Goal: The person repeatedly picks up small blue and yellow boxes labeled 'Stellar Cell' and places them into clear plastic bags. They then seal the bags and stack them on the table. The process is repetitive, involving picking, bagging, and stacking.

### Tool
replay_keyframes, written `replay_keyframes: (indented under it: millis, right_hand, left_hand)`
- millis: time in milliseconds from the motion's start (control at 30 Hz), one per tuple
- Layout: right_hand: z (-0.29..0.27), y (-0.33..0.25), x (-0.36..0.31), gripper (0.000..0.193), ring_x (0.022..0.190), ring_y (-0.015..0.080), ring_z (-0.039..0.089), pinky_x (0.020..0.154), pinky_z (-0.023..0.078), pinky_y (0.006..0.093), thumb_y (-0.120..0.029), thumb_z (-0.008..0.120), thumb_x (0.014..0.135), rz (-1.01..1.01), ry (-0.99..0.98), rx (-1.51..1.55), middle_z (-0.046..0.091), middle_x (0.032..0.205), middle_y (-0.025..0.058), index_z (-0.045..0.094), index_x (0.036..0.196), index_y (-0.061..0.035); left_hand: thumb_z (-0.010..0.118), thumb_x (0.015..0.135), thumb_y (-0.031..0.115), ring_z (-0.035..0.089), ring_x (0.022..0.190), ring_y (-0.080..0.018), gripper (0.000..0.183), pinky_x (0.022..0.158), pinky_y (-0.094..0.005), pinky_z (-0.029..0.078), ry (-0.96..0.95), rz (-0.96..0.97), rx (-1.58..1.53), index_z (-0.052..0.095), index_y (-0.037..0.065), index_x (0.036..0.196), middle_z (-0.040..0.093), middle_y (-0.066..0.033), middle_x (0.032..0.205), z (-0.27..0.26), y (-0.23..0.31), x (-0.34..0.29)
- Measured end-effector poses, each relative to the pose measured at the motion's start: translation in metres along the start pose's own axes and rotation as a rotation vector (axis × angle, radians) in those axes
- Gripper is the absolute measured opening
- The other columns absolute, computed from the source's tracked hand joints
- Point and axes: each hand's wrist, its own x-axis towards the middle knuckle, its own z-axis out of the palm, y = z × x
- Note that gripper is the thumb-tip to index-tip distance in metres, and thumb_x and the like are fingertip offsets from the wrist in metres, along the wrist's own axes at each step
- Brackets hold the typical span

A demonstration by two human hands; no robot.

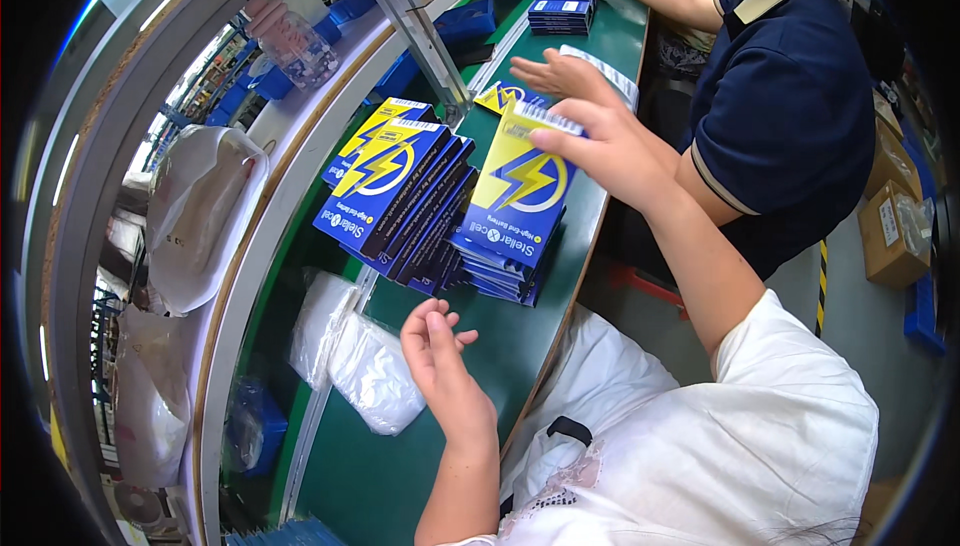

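Several flat blue-and-yellow battery boxes stand in stacks on a green workbench. My right hand [605, 146] is at the far end of the top battery box [515, 191] on the right stack, thumb and fingers apart over its edge. Whether it presses on the box, I cannot tell. My left hand [447, 371], fingers loosely bent and apart, is in front of the stacks with nothing in it. Beside the right stack leans a left stack of battery boxes [380, 181], with another box stack [385, 126] partly hidden behind it.
White plastic packets [375, 371] lie left of my left hand. At the right, a co-worker in a navy shirt [800, 96] reaches a hand [560, 76] close beyond mine. More boxes [560, 11] stand farther up the green bench [375, 476]. A metal post [400, 21] rises at the bench's left side.
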Motion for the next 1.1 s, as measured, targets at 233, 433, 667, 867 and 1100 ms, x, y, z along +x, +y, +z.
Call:
replay_keyframes:
  millis: [233, 433, 667, 867, 1100]
  right_hand:
    - [0.024, 0.042, 0.033, 0.088, 0.129, 0.0348, 0.038, 0.102, 0.036, 0.0364, -0.063, 0.064, 0.073, 0.133, -0.097, -0.206, 0.042, 0.133, 0.0260, 0.047, 0.130, 0.0019]
    - [0.021, 0.059, 0.037, 0.090, 0.130, 0.0286, 0.037, 0.105, 0.024, 0.0497, -0.076, 0.046, 0.077, 0.463, -0.408, 0.303, 0.044, 0.139, 0.0140, 0.042, 0.138, -0.0102]
    - [0.029, 0.060, 0.020, 0.073, 0.118, 0.0204, 0.047, 0.097, 0.030, 0.0365, -0.070, 0.045, 0.083, 0.491, -0.589, 0.319, 0.056, 0.128, 0.0071, 0.052, 0.132, -0.0155]
    - [0.030, 0.056, 0.016, 0.095, 0.132, 0.0270, 0.034, 0.107, 0.023, 0.0429, -0.080, 0.032, 0.080, 0.438, -0.582, 0.296, 0.040, 0.142, 0.0155, 0.035, 0.142, -0.0091]
    - [0.024, 0.027, 0.055, 0.123, 0.141, 0.0394, 0.012, 0.112, 0.013, 0.0480, -0.091, 0.020, 0.070, 0.392, -0.450, 0.319, 0.011, 0.148, 0.0338, 0.013, 0.145, 0.0058]
  left_hand:
    - [0.048, 0.081, 0.070, 0.003, 0.140, -0.0410, 0.113, 0.114, -0.0488, 0.013, -0.031, -0.367, -0.176, -0.002, -0.011, 0.142, 0.000, -0.0323, 0.147, 0.005, -0.030, 0.011]
    - [0.038, 0.075, 0.082, 0.003, 0.142, -0.0356, 0.119, 0.113, -0.0503, 0.006, -0.071, -0.396, -0.136, -0.002, -0.005, 0.145, 0.001, -0.0259, 0.151, 0.036, -0.038, 0.021]
    - [0.030, 0.089, 0.070, 0.040, 0.127, -0.0261, 0.077, 0.104, -0.0478, 0.029, -0.145, -0.399, -0.219, 0.028, 0.013, 0.142, 0.040, -0.0088, 0.140, 0.047, -0.033, 0.027]
    - [0.029, 0.079, 0.081, 0.021, 0.136, -0.0373, 0.103, 0.107, -0.0598, 0.014, -0.147, -0.476, -0.224, 0.017, 0.004, 0.145, 0.024, -0.0193, 0.147, 0.038, -0.018, 0.020]
    - [0.028, 0.065, 0.093, 0.001, 0.140, -0.0402, 0.130, 0.107, -0.0622, 0.004, 0.038, -0.522, -0.230, -0.002, -0.007, 0.143, 0.001, -0.0267, 0.150, -0.019, 0.008, 0.052]
